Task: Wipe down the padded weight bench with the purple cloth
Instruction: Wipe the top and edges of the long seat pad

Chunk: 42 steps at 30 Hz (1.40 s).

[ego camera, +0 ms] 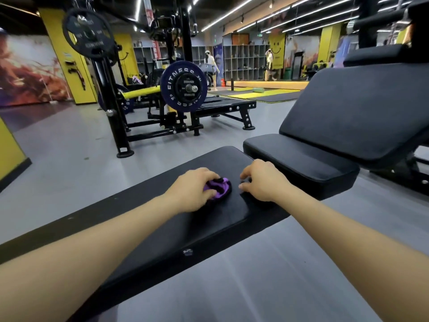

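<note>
Gripping a bunched purple cloth point(218, 187) against the black padded worktop point(176, 228), the left hand point(193, 190) curls over it. Just right of it, the right hand point(262, 180) rests fingertips on the pad, loosely curled, holding nothing. Beyond both hands sits an inclined bench point(348, 117).

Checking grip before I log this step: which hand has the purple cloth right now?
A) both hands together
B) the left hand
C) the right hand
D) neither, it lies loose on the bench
B: the left hand has its fingers curled over the bunched purple cloth on the flat bench pad, while the right hand rests on the pad beside it, apart from the cloth.
</note>
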Tool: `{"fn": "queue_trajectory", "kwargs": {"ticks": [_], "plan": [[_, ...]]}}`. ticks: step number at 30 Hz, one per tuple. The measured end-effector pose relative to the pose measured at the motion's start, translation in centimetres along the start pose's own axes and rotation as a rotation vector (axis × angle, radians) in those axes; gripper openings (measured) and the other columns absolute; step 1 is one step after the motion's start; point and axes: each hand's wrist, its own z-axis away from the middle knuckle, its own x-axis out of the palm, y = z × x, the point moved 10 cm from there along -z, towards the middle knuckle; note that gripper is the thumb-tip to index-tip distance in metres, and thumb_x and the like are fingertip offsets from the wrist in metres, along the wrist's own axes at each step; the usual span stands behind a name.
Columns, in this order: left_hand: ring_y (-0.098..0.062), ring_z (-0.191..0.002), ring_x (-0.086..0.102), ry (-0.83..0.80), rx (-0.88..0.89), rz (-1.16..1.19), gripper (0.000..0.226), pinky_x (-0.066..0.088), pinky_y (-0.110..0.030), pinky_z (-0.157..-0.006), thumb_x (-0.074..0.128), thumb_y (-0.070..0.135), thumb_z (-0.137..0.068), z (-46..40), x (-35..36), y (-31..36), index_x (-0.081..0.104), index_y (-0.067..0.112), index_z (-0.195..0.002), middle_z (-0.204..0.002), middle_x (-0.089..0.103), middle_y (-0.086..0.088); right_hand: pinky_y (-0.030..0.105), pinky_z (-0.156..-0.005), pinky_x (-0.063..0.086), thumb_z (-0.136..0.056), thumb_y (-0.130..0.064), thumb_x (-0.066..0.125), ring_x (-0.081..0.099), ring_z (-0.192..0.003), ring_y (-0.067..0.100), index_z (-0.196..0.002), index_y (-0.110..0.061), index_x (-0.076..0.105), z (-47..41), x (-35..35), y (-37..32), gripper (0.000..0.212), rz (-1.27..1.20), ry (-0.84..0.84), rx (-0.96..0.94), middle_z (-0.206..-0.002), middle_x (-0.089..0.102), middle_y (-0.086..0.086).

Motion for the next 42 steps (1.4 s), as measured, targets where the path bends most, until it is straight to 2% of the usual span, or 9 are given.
{"fn": "queue_trajectory", "kwargs": {"ticks": [3, 7, 15, 21, 26, 30, 34, 38, 42], "plan": [[-0.019, -0.113, 0.054, 0.035, 0.042, 0.047, 0.043, 0.043, -0.035, -0.098, 0.064, 0.019, -0.086, -0.5, 0.0, -0.8, 0.055, 0.023, -0.128, -0.128, 0.057, 0.003, 0.042, -0.1, 0.044, -0.088, -0.032, 0.063, 0.048, -0.121, 0.03, -0.118, -0.019, 0.063, -1.3, 0.6, -1.3, 0.033, 0.022, 0.009, -0.018, -0.127, 0.056, 0.008], [-0.014, -0.065, 0.058, 0.102, -0.115, 0.085, 0.03, 0.047, -0.026, -0.073, 0.059, 0.007, -0.087, -4.5, -0.1, -3.8, 0.064, 0.018, -0.115, -0.105, 0.067, -0.004, 0.041, -0.1, 0.042, -0.09, -0.037, 0.059, 0.042, -0.124, 0.029, -0.122, -0.022, 0.061, -2.1, 1.8, -2.1, 0.035, 0.094, -0.011, -0.033, -0.128, 0.049, 0.006], [-0.023, -0.116, 0.054, 0.027, 0.0, -0.013, 0.036, 0.044, -0.032, -0.094, 0.058, 0.019, -0.09, -2.8, -0.2, -3.1, 0.057, 0.023, -0.126, -0.126, 0.059, 0.002, 0.036, -0.088, 0.047, -0.088, -0.034, 0.063, 0.052, -0.115, 0.028, -0.12, -0.022, 0.062, -3.0, 1.8, -2.2, 0.035, 0.16, -0.102, -0.037, -0.123, 0.055, 0.004], [0.01, -0.056, 0.055, 0.031, -0.02, 0.195, 0.039, 0.04, -0.003, -0.052, 0.043, -0.004, -0.09, -3.6, -0.5, -3.7, 0.063, 0.016, -0.118, -0.095, 0.067, 0.005, 0.035, -0.085, 0.048, -0.083, -0.037, 0.068, 0.055, -0.111, 0.026, -0.117, -0.024, 0.064, -4.5, 2.5, -3.3, 0.037, 0.149, -0.123, -0.048, -0.118, 0.058, 0.003], [-0.023, -0.084, 0.067, 0.089, -0.192, 0.034, 0.037, 0.05, -0.022, -0.068, 0.05, 0.004, -0.087, -7.7, -0.5, -6.6, 0.068, 0.026, -0.111, -0.095, 0.071, -0.004, 0.04, -0.091, 0.049, -0.084, -0.04, 0.067, 0.052, -0.114, 0.025, -0.119, -0.028, 0.062, -4.7, 3.0, -3.1, 0.038, 0.158, -0.145, -0.044, -0.122, 0.055, 0.002], [0.002, -0.051, 0.056, 0.016, -0.12, 0.081, 0.033, 0.036, -0.003, -0.044, 0.057, 0.004, -0.088, -5.7, -0.5, -5.4, 0.068, 0.022, -0.113, -0.073, 0.065, 0.005, 0.042, -0.092, 0.049, -0.084, -0.041, 0.066, 0.053, -0.114, 0.027, -0.122, -0.026, 0.06, -4.9, 3.0, -3.5, 0.041, 0.223, -0.161, -0.057, -0.125, 0.052, 0.002], [-0.016, -0.09, 0.067, -0.015, -0.015, 0.01, 0.041, 0.04, -0.015, -0.06, 0.053, 0.005, -0.088, -3.6, 0.0, -4.9, 0.062, 0.028, -0.122, -0.111, 0.069, 0.006, 0.041, -0.094, 0.049, -0.08, -0.042, 0.07, 0.054, -0.113, 0.026, -0.123, -0.024, 0.06, -5.6, 2.9, -3.6, 0.048, 0.23, -0.197, -0.064, -0.122, 0.054, 0.001], [-0.018, -0.068, 0.064, 0.033, -0.132, 0.065, 0.031, 0.048, -0.013, -0.059, 0.05, 0.008, -0.09, -7.0, -0.1, -7.3, 0.068, 0.02, -0.113, -0.092, 0.071, -0.003, 0.038, -0.095, 0.048, -0.078, -0.04, 0.072, 0.052, -0.116, 0.026, -0.124, -0.025, 0.059, -5.8, 3.1, -3.9, 0.05, 0.211, -0.209, -0.053, -0.121, 0.057, 0.001], [-0.033, -0.094, 0.066, 0.069, -0.234, 0.01, 0.025, 0.052, -0.031, -0.086, 0.055, 0.014, -0.087, -9.6, 0.1, -9.2, 0.069, 0.017, -0.108, -0.1, 0.07, -0.014, 0.04, -0.098, 0.047, -0.078, -0.037, 0.074, 0.052, -0.118, 0.026, -0.127, -0.028, 0.057, -5.7, 3.1, -3.6, 0.053, 0.164, -0.192, -0.015, -0.125, 0.058, 0.001]]}}
